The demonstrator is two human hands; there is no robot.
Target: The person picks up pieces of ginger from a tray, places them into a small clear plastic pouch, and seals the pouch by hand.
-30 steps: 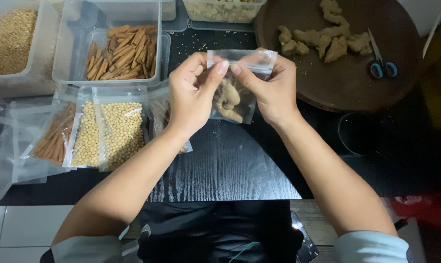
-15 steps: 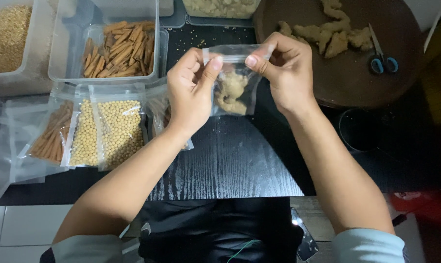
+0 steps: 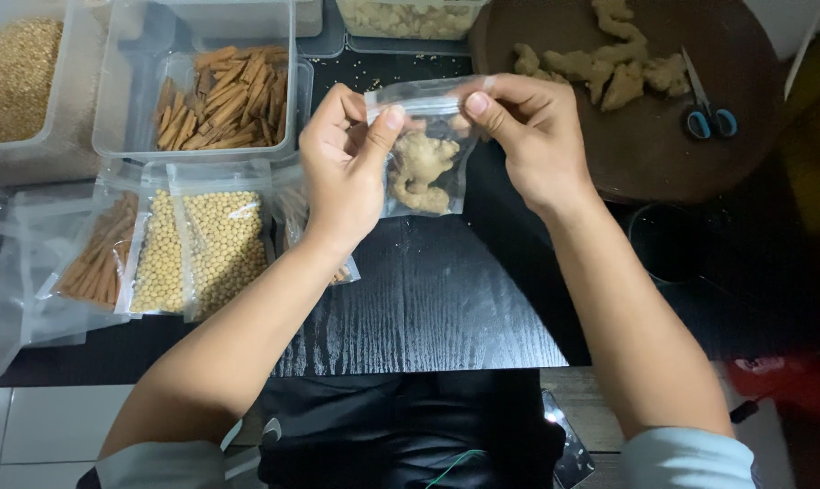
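bag (image 3: 425,154) pinched (top edge) between thumbs

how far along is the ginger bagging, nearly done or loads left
Done: filled clear pouches of round yellow beans and brown sticks lie at the left. In hand: the left hand and right hand pinch the top edge of a clear pouch with a ginger piece inside. Left: several ginger pieces sit loose on the round brown tray by the blue-handled scissors.

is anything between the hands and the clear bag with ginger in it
No. Both hands already hold the bag at its top edge: the left hand pinches the left corner, the right hand the right corner. The ginger sits inside, and the bag is held above the black table.
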